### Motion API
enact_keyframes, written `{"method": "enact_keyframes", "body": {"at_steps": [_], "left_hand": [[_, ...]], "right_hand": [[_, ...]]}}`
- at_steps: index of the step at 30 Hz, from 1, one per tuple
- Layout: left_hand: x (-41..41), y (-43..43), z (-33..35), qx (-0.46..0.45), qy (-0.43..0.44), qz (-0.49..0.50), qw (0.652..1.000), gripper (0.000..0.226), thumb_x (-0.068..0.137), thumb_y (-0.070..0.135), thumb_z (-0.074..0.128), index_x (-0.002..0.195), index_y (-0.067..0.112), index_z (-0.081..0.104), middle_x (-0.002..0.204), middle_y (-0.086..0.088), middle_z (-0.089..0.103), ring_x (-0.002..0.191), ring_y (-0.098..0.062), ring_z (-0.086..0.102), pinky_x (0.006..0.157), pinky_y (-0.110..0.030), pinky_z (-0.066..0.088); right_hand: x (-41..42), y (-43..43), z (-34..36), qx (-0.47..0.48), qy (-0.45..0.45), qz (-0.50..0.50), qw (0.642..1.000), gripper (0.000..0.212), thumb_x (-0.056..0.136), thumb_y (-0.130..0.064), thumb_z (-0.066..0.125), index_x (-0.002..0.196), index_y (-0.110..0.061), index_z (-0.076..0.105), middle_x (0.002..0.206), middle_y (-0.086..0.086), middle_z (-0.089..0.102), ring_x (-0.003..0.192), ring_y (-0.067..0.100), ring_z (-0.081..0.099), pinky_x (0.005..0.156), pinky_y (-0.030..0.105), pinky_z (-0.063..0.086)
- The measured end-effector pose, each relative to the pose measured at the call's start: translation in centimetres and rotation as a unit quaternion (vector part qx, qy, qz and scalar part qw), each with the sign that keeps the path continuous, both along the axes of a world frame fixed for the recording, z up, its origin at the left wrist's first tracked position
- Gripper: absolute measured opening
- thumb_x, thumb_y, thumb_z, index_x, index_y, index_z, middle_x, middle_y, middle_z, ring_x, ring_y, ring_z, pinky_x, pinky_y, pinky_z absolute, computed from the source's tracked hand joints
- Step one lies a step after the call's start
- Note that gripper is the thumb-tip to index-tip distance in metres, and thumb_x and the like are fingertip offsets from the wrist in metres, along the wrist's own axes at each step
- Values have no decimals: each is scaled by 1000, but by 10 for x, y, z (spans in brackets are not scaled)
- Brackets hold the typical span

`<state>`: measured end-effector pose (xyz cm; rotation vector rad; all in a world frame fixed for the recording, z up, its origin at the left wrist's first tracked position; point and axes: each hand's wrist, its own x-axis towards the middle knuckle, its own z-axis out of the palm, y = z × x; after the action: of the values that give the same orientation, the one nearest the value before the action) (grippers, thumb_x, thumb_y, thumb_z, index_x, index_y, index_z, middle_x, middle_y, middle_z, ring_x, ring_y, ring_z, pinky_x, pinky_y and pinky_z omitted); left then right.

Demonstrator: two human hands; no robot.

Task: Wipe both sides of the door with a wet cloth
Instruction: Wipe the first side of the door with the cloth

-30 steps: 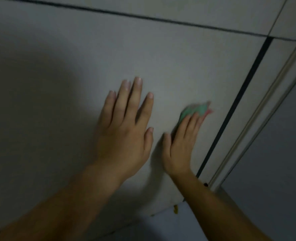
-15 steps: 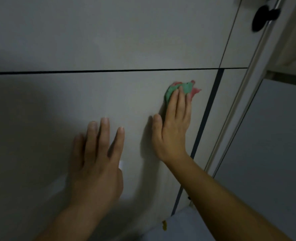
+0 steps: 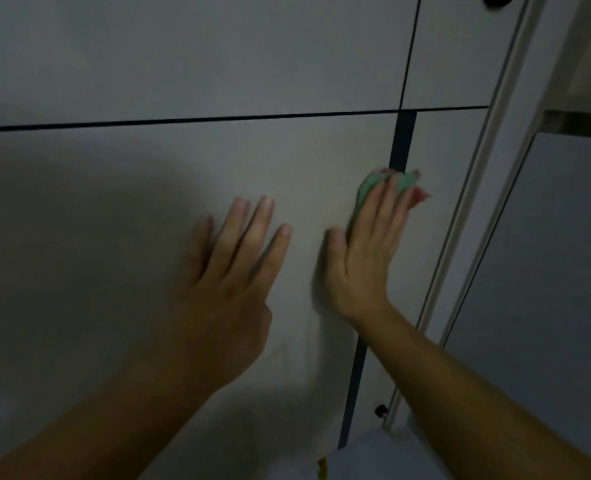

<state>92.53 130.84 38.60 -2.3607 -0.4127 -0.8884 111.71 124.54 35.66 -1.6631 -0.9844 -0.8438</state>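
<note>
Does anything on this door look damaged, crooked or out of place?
Nothing stands out. The door looks intact; the right hand presses the cloth flat on it, and the left hand rests beside.

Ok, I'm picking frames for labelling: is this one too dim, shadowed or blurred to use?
Head view: dim overall, with a broad shadow over the left of the door. Head view: the left hand and right hand have soft, blurred edges. Head view: the cloth under the right fingers reads as green and red, without fine detail.
</note>
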Motion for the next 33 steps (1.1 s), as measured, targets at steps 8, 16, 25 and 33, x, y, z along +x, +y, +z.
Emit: {"method": "enact_keyframes", "body": {"at_steps": [8,16,25,33], "left_hand": [[7,-9,-13,-27,-32,-5,999,77,80,19,55,154,3,41,167,-26,20,156,-44,12,123,-66,10],[-4,-29,-124,-108,34,-70,991,78,78,21,60,154,8,44,168,-21,22,156,-41,16,127,-58,4],[16,-15,-179,-131,27,-75,988,75,90,29,50,160,10,32,171,-19,2,157,-36,-15,124,-59,-10],[32,-3,-196,-99,2,-78,992,74,97,39,47,163,14,24,170,-15,-12,154,-37,-22,121,-61,-15]], "right_hand": [[8,-1,-74,65,197,-31,978,70,109,-37,23,159,7,-1,169,25,-6,155,37,-18,127,52,-9],[-3,-10,-183,117,480,4,869,73,108,-52,20,160,-13,-14,168,2,-23,155,18,-24,126,42,-16],[-3,-27,-273,238,690,37,682,64,112,-45,24,163,-18,-2,172,-1,-4,159,17,0,129,39,-3],[27,-26,-259,111,439,9,892,65,112,-39,21,161,-16,-14,168,-5,-21,154,10,-23,123,27,-17]]}}
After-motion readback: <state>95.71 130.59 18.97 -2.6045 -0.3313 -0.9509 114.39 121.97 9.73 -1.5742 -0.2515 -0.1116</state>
